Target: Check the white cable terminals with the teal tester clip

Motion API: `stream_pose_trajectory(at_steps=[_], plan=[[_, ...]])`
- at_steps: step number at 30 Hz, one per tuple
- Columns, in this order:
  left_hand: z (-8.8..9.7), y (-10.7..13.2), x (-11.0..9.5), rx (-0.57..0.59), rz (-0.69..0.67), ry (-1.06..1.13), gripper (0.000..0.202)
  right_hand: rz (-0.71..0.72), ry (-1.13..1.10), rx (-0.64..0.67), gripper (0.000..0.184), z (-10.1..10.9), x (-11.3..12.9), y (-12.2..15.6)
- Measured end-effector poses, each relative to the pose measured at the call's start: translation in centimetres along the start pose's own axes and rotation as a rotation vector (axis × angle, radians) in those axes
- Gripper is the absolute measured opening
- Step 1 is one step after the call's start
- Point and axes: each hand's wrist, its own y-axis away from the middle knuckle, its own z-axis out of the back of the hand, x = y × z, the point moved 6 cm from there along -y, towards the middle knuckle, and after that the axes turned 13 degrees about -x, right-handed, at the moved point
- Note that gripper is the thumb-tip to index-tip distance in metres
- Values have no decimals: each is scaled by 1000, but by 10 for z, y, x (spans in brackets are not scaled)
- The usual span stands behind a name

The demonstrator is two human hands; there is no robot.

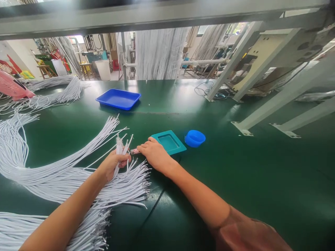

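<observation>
My left hand (113,163) is closed round a small bunch of white cables (120,146), their stripped ends sticking up. My right hand (154,153) is pinched on a small pinkish connector (134,151), held right beside the cable ends. Both hands hover over a large fan of white cables (78,170) lying on the green table (235,174). A teal square tray (170,142) sits just behind my right hand, and a blue round bowl (195,138) stands to its right.
A blue rectangular tray (118,98) lies farther back. More white cables (52,92) are heaped at the back left beside a pink object (13,87). Grey frame legs (274,101) are bolted to the table at the right. Cables hang in curtains behind (159,52).
</observation>
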Motion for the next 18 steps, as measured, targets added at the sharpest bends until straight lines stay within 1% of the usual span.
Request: stream_pose_trajectory(at_steps=[4, 7, 9, 13, 18], plan=[[-1, -4, 2, 19, 15, -2, 11, -31, -26, -78, 19, 1, 0, -3], [-1, -7, 3, 6, 20, -25, 10, -59, -7, -142, 20, 3, -1, -5], [-1, -9, 4, -4, 22, -60, 10, -52, 11, -164, 18, 4, 0, -5], [-3, -12, 7, -7, 27, -97, 11, -33, 17, -166, 16, 3, 2, -5], [-3, -14, 7, -18, 1, -123, 10, 10, 31, -124, 14, 1, 0, -4]])
